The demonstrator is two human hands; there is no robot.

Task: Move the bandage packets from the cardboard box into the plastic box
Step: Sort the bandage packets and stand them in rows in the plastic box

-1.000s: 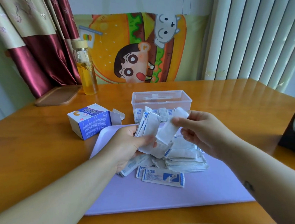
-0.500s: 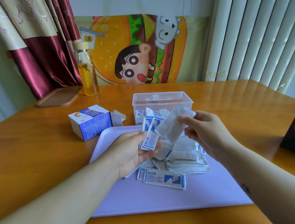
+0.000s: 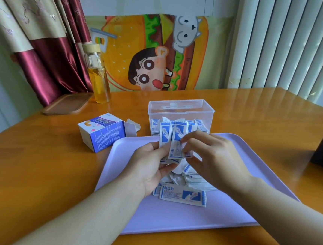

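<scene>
The cardboard box (image 3: 103, 134) lay open-flapped on the bench (image 3: 25, 169), its inside hidden. The left hand (image 3: 148, 168) was clamped on a fan of bandage packets (image 3: 174, 141), upright above the lilac tray (image 3: 187, 222). The right hand (image 3: 212, 158) pinched the front packet and hid much of the loose pile (image 3: 183, 192). Behind, the plastic box (image 3: 181, 109) held more packets.

Looks like a home room. Patterned maroon-and-cream curtains (image 3: 33, 38), cartoon burger cloth (image 3: 153, 51) against the wall, white vertical blinds (image 3: 292, 44). Glossy wooden surface (image 3: 35, 170) with a glass drink bottle (image 3: 98, 77).
</scene>
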